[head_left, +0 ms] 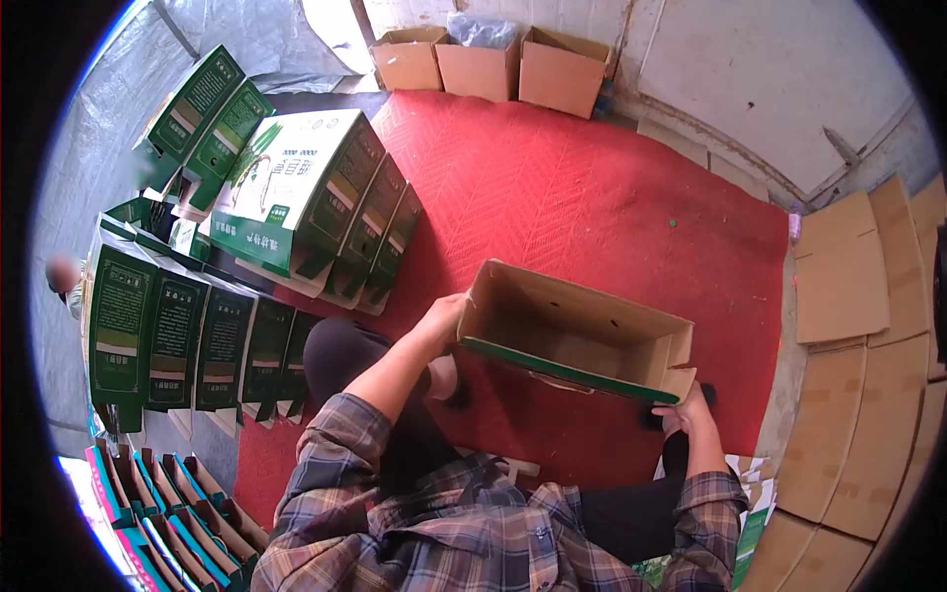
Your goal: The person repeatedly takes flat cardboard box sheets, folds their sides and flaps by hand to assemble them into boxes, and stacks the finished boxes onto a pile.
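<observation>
An open cardboard box (582, 331), brown inside with a green outer side, is held up in front of my lap, its opening facing up toward me. My left hand (446, 321) grips its left end, the fingertips partly hidden behind the cardboard. At the lower right corner, next to a small raised flap, my right hand (688, 409) holds the box with fingers against its underside. Two small holes show in the far inner wall.
Green printed boxes (178, 335) stand in a row at left, with a white-topped stack (296, 168) behind. Open cartons (562, 71) line the back wall. Brown cartons (848, 414) are piled at right. Blue and pink trays (168, 513) lie lower left. Red matting (592, 187) covers the floor.
</observation>
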The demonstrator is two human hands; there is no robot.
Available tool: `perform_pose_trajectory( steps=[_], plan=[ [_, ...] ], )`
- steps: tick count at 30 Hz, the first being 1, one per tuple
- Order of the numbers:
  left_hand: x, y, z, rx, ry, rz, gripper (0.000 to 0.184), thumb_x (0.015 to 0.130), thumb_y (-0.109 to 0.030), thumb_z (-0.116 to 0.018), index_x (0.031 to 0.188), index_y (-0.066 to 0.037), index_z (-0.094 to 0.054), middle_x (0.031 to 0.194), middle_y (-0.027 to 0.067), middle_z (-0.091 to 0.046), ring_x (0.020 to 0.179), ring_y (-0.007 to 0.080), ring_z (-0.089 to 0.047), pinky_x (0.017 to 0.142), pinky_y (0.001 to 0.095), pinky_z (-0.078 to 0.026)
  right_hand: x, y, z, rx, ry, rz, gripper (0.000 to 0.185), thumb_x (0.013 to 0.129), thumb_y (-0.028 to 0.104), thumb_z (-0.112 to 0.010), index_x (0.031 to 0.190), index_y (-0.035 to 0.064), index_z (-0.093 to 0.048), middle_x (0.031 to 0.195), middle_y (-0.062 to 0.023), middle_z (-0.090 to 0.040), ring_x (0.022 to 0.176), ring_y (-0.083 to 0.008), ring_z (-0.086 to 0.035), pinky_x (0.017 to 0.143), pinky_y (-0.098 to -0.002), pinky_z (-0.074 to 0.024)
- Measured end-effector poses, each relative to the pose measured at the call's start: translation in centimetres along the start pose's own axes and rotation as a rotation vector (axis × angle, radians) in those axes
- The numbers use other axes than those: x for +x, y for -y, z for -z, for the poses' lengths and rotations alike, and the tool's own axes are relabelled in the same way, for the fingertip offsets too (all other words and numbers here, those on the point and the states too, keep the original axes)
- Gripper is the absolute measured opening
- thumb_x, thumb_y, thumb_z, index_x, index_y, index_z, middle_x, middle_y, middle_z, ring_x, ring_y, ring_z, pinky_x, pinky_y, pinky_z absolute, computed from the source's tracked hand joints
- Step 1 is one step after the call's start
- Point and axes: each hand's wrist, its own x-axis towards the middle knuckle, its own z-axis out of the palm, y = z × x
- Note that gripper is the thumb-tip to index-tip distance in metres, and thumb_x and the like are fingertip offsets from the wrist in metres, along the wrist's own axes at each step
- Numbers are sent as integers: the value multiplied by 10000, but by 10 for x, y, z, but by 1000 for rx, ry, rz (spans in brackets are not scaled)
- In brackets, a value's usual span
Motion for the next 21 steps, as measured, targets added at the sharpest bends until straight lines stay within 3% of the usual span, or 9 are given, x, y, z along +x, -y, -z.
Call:
perform_pose_trajectory(
  steps=[3,4,5,8,11,13,17,19,21],
  plan=[
    [-14,-4,-9,28,-81,-103,599,980,-553,-433,1206,-33,-626,974,53,-686,810,166,-650,695,283,-518,-12,11,3,-167,42,-81,338,979,240,-468,1229,37,-571,1037,-120,-661,835,-239,-673,534,-380,-587],
    [-25,-14,-12,126,-128,-55,639,966,-605,-405,1196,-56,-637,925,48,-688,795,174,-646,658,290,-508,-17,14,3,-124,-6,-72,332,971,253,-474,1189,35,-595,956,-113,-674,726,-225,-676,460,-353,-560],
    [-27,-16,-9,177,-135,-14,592,965,-565,-426,1185,-61,-645,920,76,-693,812,186,-650,670,312,-507,-27,24,0,-126,10,-66,332,971,253,-474,1189,35,-595,956,-113,-674,726,-225,-676,460,-353,-560],
    [-36,-26,-13,417,-75,-270,471,934,-447,-488,1133,-55,-658,821,101,-683,758,229,-661,684,347,-517,-53,48,-6,-209,-66,31,355,968,290,-464,1179,36,-596,934,-122,-670,680,-205,-669,445,-324,-548],
    [-42,-13,-15,825,-182,-470,536,831,-332,-667,1295,-95,-543,1076,213,-616,1039,377,-610,894,451,-489,-67,63,-7,-101,-45,9,361,966,309,-491,1155,25,-610,863,-104,-656,618,-205,-655,405,-327,-538],
    [-52,-21,-19,834,-139,-334,665,800,-290,-699,1384,-118,-433,1189,218,-540,1105,401,-563,944,468,-468,-83,71,-21,-406,-49,42,359,931,250,-518,1186,6,-577,936,-131,-665,688,-170,-665,478,-291,-523],
    [-52,-22,-16,880,-111,-356,715,782,-202,-712,1411,-143,-378,1156,211,-540,1085,414,-570,928,470,-484,-68,49,-15,-519,-59,260,363,865,146,-593,1186,-21,-561,970,-127,-665,818,-202,-678,655,-323,-547],
    [-54,-22,-15,904,-109,-335,742,772,-157,-717,1418,-141,-353,1160,211,-533,1078,422,-571,919,477,-488,-65,52,-13,-503,45,339,480,789,63,-643,1243,-29,-516,1055,-136,-656,993,-243,-650,865,-340,-503],
    [-59,-27,-16,908,-69,-341,755,767,-116,-714,1419,-134,-335,1184,218,-519,1074,433,-571,910,490,-490,-71,58,-16,-494,111,321,576,766,48,-655,1306,-23,-468,1135,-156,-624,1067,-254,-618,917,-348,-479]
  ],
)
